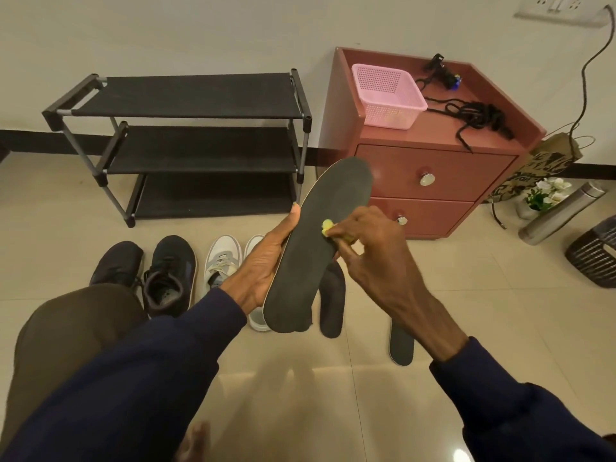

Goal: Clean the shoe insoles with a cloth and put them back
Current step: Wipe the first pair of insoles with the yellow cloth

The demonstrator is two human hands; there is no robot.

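Note:
My left hand grips a long dark grey insole by its left edge and holds it up, toe end pointing away. My right hand pinches a small yellow cloth and presses it against the middle of that insole. Two more dark insoles lie on the floor tiles: one just behind the held one, another partly hidden under my right forearm. A pair of black shoes and a pair of white sneakers stand on the floor at the left, the right sneaker mostly hidden by my left hand.
A black three-shelf shoe rack stands against the wall. To its right is a red-brown drawer cabinet bearing a pink basket and black cords. A steel flask, flowers and a dark basket sit at the right.

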